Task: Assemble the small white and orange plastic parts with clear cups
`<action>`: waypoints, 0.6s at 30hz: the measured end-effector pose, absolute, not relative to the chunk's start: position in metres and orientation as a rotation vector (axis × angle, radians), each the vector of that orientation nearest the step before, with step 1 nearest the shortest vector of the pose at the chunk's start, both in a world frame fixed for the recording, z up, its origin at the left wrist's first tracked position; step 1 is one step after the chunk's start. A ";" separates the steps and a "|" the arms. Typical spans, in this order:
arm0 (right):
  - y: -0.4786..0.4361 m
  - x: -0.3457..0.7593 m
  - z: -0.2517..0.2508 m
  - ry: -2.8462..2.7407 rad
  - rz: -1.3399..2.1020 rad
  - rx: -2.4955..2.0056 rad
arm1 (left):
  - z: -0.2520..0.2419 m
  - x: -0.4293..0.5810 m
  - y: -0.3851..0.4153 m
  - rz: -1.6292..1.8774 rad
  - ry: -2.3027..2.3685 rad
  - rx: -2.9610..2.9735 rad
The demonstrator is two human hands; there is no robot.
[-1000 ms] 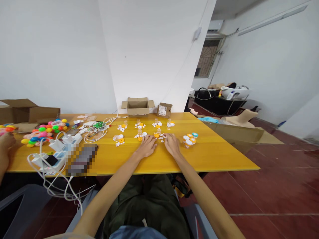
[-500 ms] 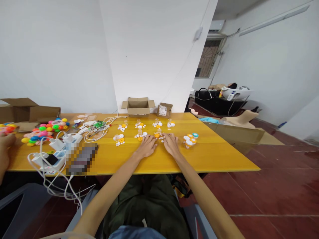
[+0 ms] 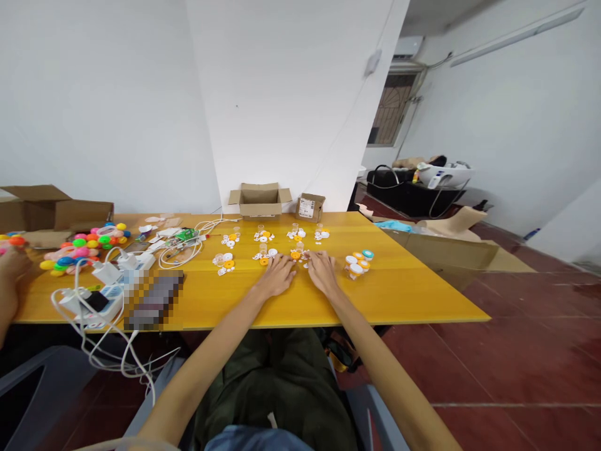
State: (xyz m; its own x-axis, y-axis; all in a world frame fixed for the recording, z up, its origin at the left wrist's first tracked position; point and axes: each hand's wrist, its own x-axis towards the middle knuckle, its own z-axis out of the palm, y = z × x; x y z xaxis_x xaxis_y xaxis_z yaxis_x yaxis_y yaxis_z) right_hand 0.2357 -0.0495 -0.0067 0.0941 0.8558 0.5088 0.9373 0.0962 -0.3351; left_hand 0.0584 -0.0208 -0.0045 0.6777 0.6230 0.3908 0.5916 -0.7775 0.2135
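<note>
My left hand (image 3: 280,275) rests on the table with fingers stretched forward and apart, beside an orange disc-shaped lid (image 3: 295,255). Across from it, my right hand (image 3: 322,270) has its fingers bent down close to small white pieces (image 3: 301,263). Its fingertips are drawn together, and what they hold is too small to make out. Behind the hands stand small clear cups (image 3: 295,227) among groups of white and orange discs (image 3: 265,236) and little spotted white pieces. To the right sits a cluster of lidded jars (image 3: 355,269) with white, orange and teal lids.
Two cardboard boxes, one open (image 3: 260,203) and one smaller (image 3: 310,207), stand at the back of the yellow table (image 3: 404,294). At left are a power strip (image 3: 110,300) with cables, a pixelated dark object (image 3: 157,299), colourful balls (image 3: 79,252) and another person's hand (image 3: 12,269).
My right fingers have shifted slightly, and a small white piece near their tips has moved or tilted. My left hand stays nearly in place. The other person's hand at far left has moved a little.
</note>
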 end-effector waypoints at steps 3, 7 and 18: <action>-0.046 0.237 -0.011 -1.810 -0.208 -1.694 | -0.007 0.059 -0.019 0.690 1.028 2.807; -0.043 0.236 -0.016 -1.941 -0.265 -1.603 | -0.009 0.059 -0.018 0.670 1.073 2.789; -0.039 0.237 -0.025 -1.951 -0.364 -1.533 | -0.002 0.060 -0.024 0.742 1.059 2.848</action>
